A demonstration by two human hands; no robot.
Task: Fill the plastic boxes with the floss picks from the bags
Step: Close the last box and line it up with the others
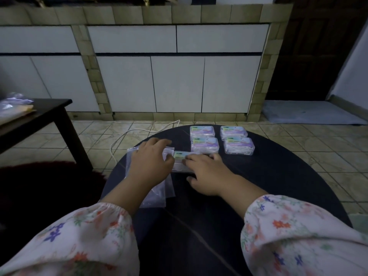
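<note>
Fifth plastic box [182, 159] was held on the dark round surface [268, 176], left hand [151, 159] grip on its left end, over clear bags [153, 194]; right hand [207, 172] grip over its right end. Four filled boxes [221, 140] sat just behind

Two long sleeves are seen, one on each arm, cut from a pale, whitish fabric printed with small flowers. On the left sleeve [79, 242] blue-violet, orange-red and pink blooms with green leaves are scattered, and its cuff is gathered by elastic into fine puckers. The same floral print is carried by the right sleeve [298, 232], full and loosely puffed. The left hand [151, 162] and right hand [207, 174] are bare.
</note>
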